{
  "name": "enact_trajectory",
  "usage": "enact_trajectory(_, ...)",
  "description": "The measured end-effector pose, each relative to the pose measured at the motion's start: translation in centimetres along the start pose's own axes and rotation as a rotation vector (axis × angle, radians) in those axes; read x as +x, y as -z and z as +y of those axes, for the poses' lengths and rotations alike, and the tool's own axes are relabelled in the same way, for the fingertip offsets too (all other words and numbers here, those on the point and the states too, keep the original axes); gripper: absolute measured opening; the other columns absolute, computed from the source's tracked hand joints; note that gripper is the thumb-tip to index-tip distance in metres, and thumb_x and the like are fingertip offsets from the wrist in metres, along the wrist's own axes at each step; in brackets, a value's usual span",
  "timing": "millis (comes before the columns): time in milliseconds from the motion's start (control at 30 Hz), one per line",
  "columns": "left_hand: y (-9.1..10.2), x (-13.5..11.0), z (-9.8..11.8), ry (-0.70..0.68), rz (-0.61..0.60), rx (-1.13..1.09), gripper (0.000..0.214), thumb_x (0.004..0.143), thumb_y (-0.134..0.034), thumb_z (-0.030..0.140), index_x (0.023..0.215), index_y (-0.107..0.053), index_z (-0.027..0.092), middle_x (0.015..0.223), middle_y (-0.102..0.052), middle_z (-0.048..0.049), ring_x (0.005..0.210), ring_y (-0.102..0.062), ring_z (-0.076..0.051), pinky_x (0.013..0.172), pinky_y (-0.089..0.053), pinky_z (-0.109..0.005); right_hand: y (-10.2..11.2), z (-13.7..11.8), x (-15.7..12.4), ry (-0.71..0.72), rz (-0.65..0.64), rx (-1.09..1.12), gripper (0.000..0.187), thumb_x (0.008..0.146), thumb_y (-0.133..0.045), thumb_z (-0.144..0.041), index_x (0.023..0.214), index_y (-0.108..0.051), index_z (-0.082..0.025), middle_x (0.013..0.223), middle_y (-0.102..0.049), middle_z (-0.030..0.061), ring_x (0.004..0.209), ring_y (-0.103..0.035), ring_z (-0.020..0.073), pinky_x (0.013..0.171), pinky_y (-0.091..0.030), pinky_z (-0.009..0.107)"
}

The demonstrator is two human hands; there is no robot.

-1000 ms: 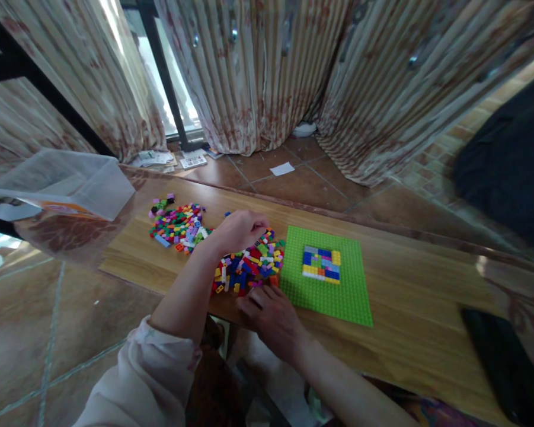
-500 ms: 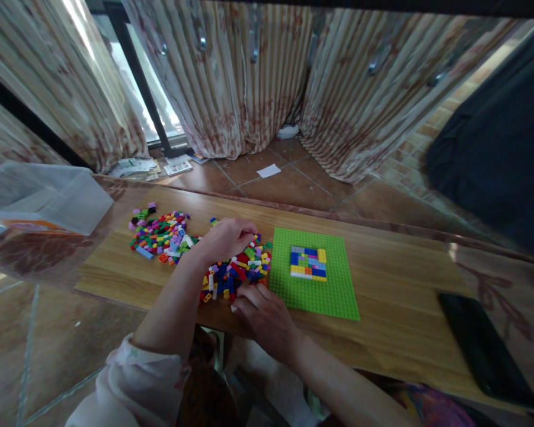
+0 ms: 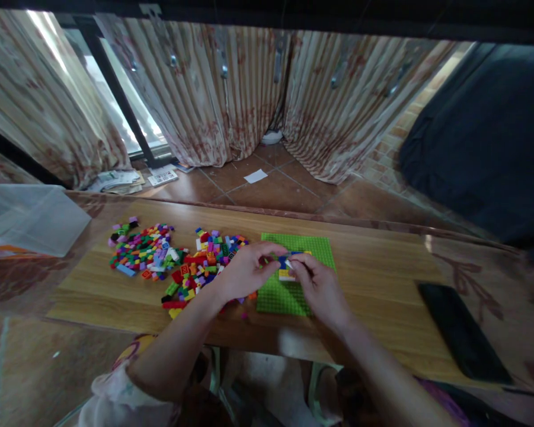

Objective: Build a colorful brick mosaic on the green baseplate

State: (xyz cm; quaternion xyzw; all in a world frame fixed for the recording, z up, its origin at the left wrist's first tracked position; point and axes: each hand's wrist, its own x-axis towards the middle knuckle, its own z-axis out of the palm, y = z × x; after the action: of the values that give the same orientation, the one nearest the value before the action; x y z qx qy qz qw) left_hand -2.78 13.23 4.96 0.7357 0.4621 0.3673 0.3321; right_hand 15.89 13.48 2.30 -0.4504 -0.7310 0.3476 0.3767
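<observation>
A green baseplate [image 3: 273, 302] lies on the wooden table, bearing a flat block of coloured bricks [image 3: 287, 274] that my fingers partly cover. My right hand [image 3: 322, 287] is over the plate's right side, its thumb and fingers closed on a small white brick [image 3: 289, 263] just above the block. From the left, my left hand [image 3: 246, 271] reaches over the plate's edge. Its thumb and forefinger are apart beside the block, with no brick visible between them. Under and beside the left wrist spreads a pile of loose bricks [image 3: 200, 264] in many colours.
A second heap of small bricks [image 3: 144, 252] sits farther left on the table [image 3: 377, 279]. Past the table's left end stands a translucent plastic box [image 3: 35, 216]. A black phone-like slab [image 3: 462, 332] lies at the right end. Curtains [image 3: 195, 101] hang beyond the table.
Both hands have left the loose brick pile and moved right, over the green baseplate. A small white brick now shows in my right fingers. The view has shifted slightly.
</observation>
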Motion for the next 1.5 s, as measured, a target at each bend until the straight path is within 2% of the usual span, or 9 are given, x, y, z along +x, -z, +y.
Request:
enact_trajectory(167,-2.8,0.4,-0.2,-0.025,0.000,-0.069,0.020,0.083,-0.056,0.015,0.100,-0.066,0.018,0.094,-0.069,-0.0044,0.085,-0.064,-0.014,0.080,-0.050,-0.026,1.5,1.0,0.5,-0.115,-0.019,0.106,0.024,0.090,-0.052,-0.039,0.087,-0.063,-0.019,0.069,-0.063,0.0000,0.063,-0.059,0.0140,0.059,-0.047,0.026)
enact_trajectory(267,-3.7,0.7,-0.8,0.008,0.046,-0.048,0.016,0.084,-0.058,0.021,0.097,-0.066,0.019,0.087,-0.068,-0.0031,0.081,-0.063,-0.014,0.077,-0.050,-0.026,1.6,0.9,0.7,-0.158,-0.034,0.184,0.025,0.089,-0.053,-0.040,0.083,-0.061,-0.018,0.066,-0.061,-0.0015,0.057,-0.056,0.0116,0.054,-0.045,0.024)
enact_trajectory(367,-4.1,1.0,-1.1,-0.006,0.041,-0.020,0.015,0.087,-0.056,0.027,0.094,-0.067,0.019,0.086,-0.068,-0.0023,0.080,-0.063,-0.013,0.076,-0.049,-0.025,2.0,1.0,0.8,-0.182,-0.068,0.194,0.025,0.089,-0.053,-0.040,0.081,-0.061,-0.018,0.066,-0.063,-0.0012,0.055,-0.055,0.0109,0.052,-0.043,0.023)
enact_trajectory(567,-4.4,1.7,-1.6,-0.024,0.054,0.063,0.013,0.087,-0.056,0.024,0.091,-0.068,0.018,0.083,-0.068,-0.0021,0.077,-0.062,-0.013,0.071,-0.048,-0.024,4.1,0.9,0.6,-0.121,-0.185,-0.043,0.022,0.089,-0.053,-0.036,0.092,-0.068,-0.021,0.086,-0.071,0.0010,0.075,-0.063,0.0148,0.069,-0.046,0.026)
enact_trajectory(700,-5.1,2.4,-2.0,-0.038,0.069,0.068,0.013,0.086,-0.055,0.019,0.090,-0.068,0.017,0.082,-0.068,-0.0018,0.076,-0.062,-0.012,0.070,-0.047,-0.023,4.9,0.5,0.0,-0.145,-0.220,-0.237,0.022,0.090,-0.051,-0.031,0.100,-0.068,-0.023,0.086,-0.073,0.0009,0.074,-0.065,0.0158,0.069,-0.044,0.026)
enact_trajectory(833,-5.9,2.9,-2.0,-0.013,0.100,0.067,0.015,0.086,-0.053,0.015,0.091,-0.067,0.017,0.087,-0.069,-0.0027,0.082,-0.064,-0.014,0.077,-0.050,-0.025,4.4,0.9,-0.3,-0.212,-0.144,-0.459,0.021,0.087,-0.055,-0.035,0.087,-0.070,-0.021,0.073,-0.071,0.0016,0.063,-0.062,0.0160,0.060,-0.038,0.025)
enact_trajectory(967,-6.6,3.1,-2.0,0.027,0.134,0.097,0.020,0.085,-0.051,0.011,0.096,-0.067,0.017,0.095,-0.070,-0.0040,0.090,-0.065,-0.016,0.085,-0.051,-0.029,3.2,0.9,-0.3,-0.306,-0.028,-0.643,0.028,0.087,-0.055,-0.042,0.074,-0.068,-0.021,0.067,-0.070,0.0025,0.059,-0.061,0.0154,0.056,-0.033,0.026)
enact_trajectory(1167,-6.9,2.8,-1.6,0.077,0.151,0.135,0.034,0.082,-0.050,0.007,0.113,-0.062,0.015,0.111,-0.069,-0.0073,0.104,-0.064,-0.017,0.095,-0.050,-0.033,1.7,0.2,-0.2,-0.403,-0.010,-0.846,0.030,0.090,-0.050,-0.042,0.077,-0.067,-0.021,0.071,-0.071,0.0063,0.065,-0.065,0.0195,0.054,-0.029,0.027)
enact_trajectory(1500,-6.7,2.7,-0.9,0.153,0.020,0.114,0.047,0.085,-0.040,0.007,0.129,-0.054,0.012,0.118,-0.068,-0.0083,0.106,-0.064,-0.018,0.098,-0.049,-0.034,0.7,0.3,0.5,-0.391,-0.032,-0.902,0.028,0.091,-0.047,-0.040,0.085,-0.066,-0.021,0.077,-0.072,0.0088,0.072,-0.068,0.0230,0.054,-0.033,0.027)
